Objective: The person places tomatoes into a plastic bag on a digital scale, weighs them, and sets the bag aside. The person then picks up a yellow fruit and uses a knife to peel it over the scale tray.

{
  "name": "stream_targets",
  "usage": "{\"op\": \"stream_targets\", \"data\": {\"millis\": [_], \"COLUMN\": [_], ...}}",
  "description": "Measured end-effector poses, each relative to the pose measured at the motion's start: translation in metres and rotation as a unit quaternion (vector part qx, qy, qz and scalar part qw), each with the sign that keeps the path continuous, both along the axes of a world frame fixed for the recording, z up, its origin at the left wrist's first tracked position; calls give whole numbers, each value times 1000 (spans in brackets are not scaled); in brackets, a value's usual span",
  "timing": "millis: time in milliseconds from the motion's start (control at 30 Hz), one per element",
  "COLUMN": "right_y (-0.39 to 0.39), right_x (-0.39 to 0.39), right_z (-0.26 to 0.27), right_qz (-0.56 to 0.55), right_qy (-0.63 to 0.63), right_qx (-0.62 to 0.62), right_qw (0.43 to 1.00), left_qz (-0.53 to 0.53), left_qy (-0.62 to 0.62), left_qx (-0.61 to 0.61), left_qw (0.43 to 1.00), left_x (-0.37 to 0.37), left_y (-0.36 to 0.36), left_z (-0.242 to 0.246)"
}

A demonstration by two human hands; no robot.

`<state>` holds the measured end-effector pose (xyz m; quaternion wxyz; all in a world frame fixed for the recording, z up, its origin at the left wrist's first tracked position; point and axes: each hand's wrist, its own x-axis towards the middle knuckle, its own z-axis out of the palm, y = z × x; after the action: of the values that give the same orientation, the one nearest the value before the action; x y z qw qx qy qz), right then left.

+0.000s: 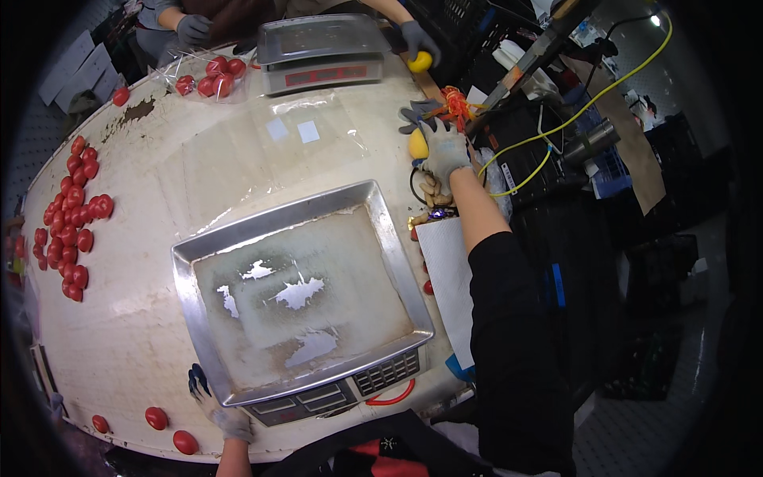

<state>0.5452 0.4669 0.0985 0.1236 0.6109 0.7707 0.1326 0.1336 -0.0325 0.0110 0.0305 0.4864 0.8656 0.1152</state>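
Observation:
In a pale glove with blue fingertips, my right hand [446,149] is at the table's right edge. Its thumb and forefinger lie around a yellow rounded thing [418,145], whose exact kind I cannot tell. Close by are a dark grey glove [411,116], pieces of ginger root [430,189] and a tangle of red-orange string [456,102]. My left hand [223,414], also gloved, is by the near left corner of the digital scale's metal pan [310,292], fingers apart. Nothing shows in it; the pan's corner may hide part of it. Several tomatoes [156,418] lie left of it.
More tomatoes [68,220] lie at the table's left. Across it stand a second scale [322,53] and a clear bag of tomatoes [214,77]. A co-worker's gloved hand [420,42] holds another yellow thing [420,61]. White paper [447,280] and a yellow cable [572,116] are at right.

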Motion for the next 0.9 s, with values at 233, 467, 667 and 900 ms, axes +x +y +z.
{"op": "stream_targets", "data": {"millis": [233, 467, 667, 900], "right_y": [1, -19, -60, -75], "right_x": [22, 47, 20, 20], "right_z": [21, 7, -18, -35], "right_qz": [-63, -91, -53, -39], "right_qy": [122, 239, 124, 93], "right_qx": [-48, 27, -127, -132], "right_qw": [989, 966, 983, 986], "left_qz": [15, 2, 3, 46], "left_qy": [-27, -2, -5, -55], "left_qx": [-8, 7, 10, 57], "left_qw": [1000, 1000, 1000, 996], "left_x": [-3, -3, -12, 1], "left_y": [-1, -1, -11, 0], "left_z": [-3, -7, -23, -5]}}
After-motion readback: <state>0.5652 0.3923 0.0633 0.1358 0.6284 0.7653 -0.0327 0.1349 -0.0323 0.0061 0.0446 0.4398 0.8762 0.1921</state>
